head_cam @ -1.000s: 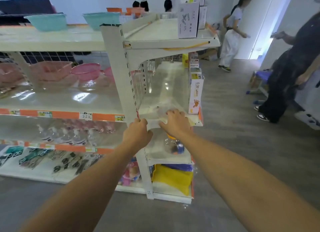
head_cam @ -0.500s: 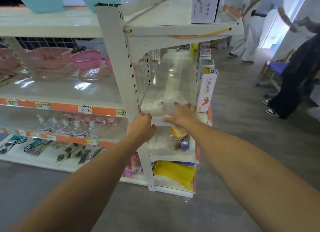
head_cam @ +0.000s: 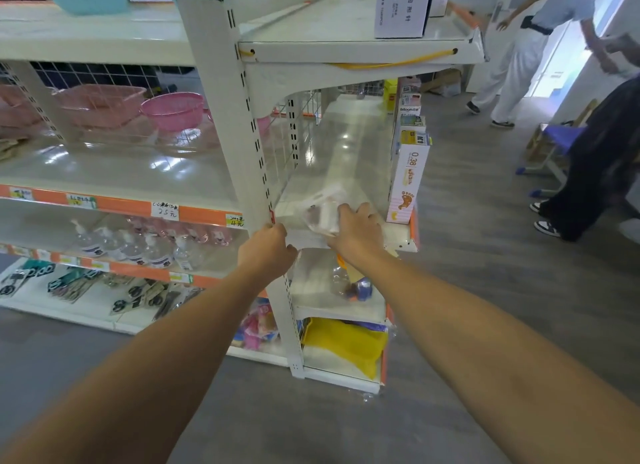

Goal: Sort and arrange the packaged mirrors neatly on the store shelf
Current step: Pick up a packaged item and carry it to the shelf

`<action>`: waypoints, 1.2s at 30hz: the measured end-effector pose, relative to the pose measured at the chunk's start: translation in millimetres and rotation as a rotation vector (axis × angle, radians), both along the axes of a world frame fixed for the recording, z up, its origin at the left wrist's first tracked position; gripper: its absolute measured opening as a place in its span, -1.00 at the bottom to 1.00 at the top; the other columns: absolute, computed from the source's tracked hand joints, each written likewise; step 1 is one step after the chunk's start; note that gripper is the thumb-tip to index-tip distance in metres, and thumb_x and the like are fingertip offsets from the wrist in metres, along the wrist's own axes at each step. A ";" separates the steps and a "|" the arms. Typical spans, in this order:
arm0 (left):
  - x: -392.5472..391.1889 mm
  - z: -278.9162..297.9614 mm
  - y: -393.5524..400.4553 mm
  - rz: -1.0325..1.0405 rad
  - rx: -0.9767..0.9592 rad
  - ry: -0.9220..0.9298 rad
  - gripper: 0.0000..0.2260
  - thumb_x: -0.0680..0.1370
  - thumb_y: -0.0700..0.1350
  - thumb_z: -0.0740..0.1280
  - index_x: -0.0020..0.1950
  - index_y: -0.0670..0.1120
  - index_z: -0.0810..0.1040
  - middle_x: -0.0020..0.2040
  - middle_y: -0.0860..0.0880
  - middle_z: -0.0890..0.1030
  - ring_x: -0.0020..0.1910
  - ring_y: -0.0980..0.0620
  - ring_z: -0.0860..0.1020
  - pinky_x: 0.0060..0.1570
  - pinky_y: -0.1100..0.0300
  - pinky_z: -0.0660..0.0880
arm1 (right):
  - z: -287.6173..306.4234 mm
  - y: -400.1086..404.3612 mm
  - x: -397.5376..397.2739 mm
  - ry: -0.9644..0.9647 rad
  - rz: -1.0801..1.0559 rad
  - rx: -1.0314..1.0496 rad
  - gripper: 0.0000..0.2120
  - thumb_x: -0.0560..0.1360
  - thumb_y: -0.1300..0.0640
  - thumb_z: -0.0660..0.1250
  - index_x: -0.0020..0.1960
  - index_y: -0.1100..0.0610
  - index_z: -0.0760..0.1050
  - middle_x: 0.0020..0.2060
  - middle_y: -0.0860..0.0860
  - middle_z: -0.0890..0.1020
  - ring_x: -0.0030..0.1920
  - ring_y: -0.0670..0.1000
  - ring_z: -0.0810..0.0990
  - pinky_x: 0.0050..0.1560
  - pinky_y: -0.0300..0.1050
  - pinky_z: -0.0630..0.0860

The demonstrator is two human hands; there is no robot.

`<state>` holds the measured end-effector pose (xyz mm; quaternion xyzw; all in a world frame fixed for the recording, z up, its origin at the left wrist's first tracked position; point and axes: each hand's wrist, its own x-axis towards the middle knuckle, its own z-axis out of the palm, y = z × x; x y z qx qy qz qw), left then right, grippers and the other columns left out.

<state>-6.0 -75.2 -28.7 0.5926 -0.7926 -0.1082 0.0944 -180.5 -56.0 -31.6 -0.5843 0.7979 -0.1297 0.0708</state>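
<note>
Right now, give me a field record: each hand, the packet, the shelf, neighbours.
left hand: curled at the front edge of the shelf beside the upright post; whether it grips the edge cannot be told
right hand: laid on the clear packet, fingers over its near end
clear packet: flat on the shelf near the front edge, contents blurred
boxes: standing in a row along the shelf's right side
level below: bottle lying down
</note>
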 end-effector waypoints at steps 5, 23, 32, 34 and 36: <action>9.7 -8.2 5.1 0.039 -0.009 0.015 -0.63 0.54 -0.04 0.25 0.32 -0.13 0.41 0.21 -0.10 0.49 0.14 -0.13 0.51 0.03 -0.01 0.50 | -2.4 20.1 17.8 -0.093 0.068 -0.132 -0.49 0.46 0.02 0.39 0.31 0.14 0.31 0.12 0.17 0.37 0.03 0.23 0.48 -0.03 0.06 0.50; 69.0 -19.6 31.4 0.209 -0.019 -0.012 -0.64 0.54 -0.06 0.25 0.30 -0.15 0.40 0.26 -0.11 0.48 0.14 -0.12 0.50 0.00 0.00 0.46 | -19.6 47.4 77.4 -0.020 0.242 -0.226 -0.37 0.41 -0.24 0.39 0.32 0.09 0.33 0.16 0.16 0.39 0.05 0.20 0.47 -0.04 0.03 0.50; 149.4 -22.0 63.8 0.401 -0.044 -0.008 -0.70 0.53 -0.03 0.25 0.22 -0.12 0.42 0.19 -0.13 0.50 0.07 -0.15 0.51 -0.10 0.02 0.44 | -16.3 33.8 158.2 -0.060 0.483 -0.151 -0.38 0.44 -0.16 0.35 0.40 0.08 0.31 0.24 0.16 0.39 0.20 0.19 0.40 0.10 0.02 0.42; 181.2 -24.4 75.6 0.453 -0.040 0.009 -0.68 0.53 0.00 0.25 0.22 -0.12 0.43 0.18 -0.15 0.51 0.09 -0.18 0.51 -0.06 -0.01 0.45 | -17.0 29.3 190.6 -0.074 0.552 -0.125 -0.39 0.43 -0.15 0.36 0.39 0.08 0.32 0.24 0.16 0.40 0.22 0.20 0.40 0.13 0.03 0.42; 213.1 -24.9 88.7 0.503 -0.039 0.016 -0.64 0.53 0.02 0.25 0.27 -0.12 0.42 0.21 -0.14 0.49 0.14 -0.19 0.49 0.01 -0.04 0.45 | -18.5 26.8 227.5 -0.091 0.614 -0.094 -0.41 0.43 -0.09 0.36 0.38 0.08 0.32 0.24 0.18 0.39 0.24 0.23 0.39 0.16 0.06 0.41</action>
